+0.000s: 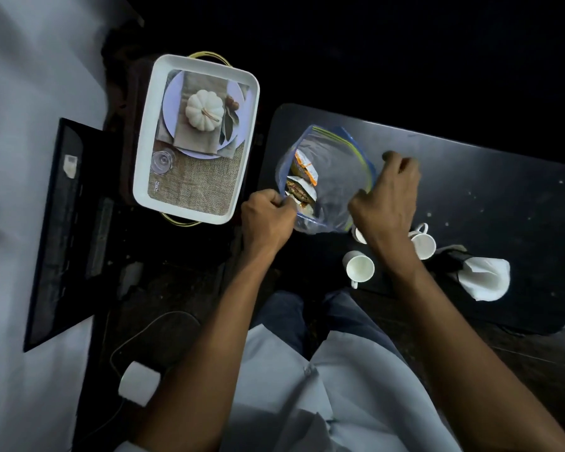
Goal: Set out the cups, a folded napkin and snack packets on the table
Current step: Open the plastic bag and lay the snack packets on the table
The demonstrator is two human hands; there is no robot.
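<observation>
A clear zip bag [331, 164] with a blue and green seal stands open on the dark table [490, 203]. Snack packets [302, 182] lie inside it. My left hand [266, 216] pinches the bag's near left edge. My right hand [388, 197] grips the bag's right rim. Three white cups stand on the table near me: one [358, 267] in front, one [422, 243] to the right of my wrist, and one [360, 234] mostly hidden under my right hand. A folded white napkin [485, 277] sits in a dark holder at the right.
A white tray [144, 151] with gold handles and a printed pumpkin picture stands to the left of the table. A dark laptop [69, 230] lies further left. A white charger block [139, 383] with a cable is on the floor near my knees.
</observation>
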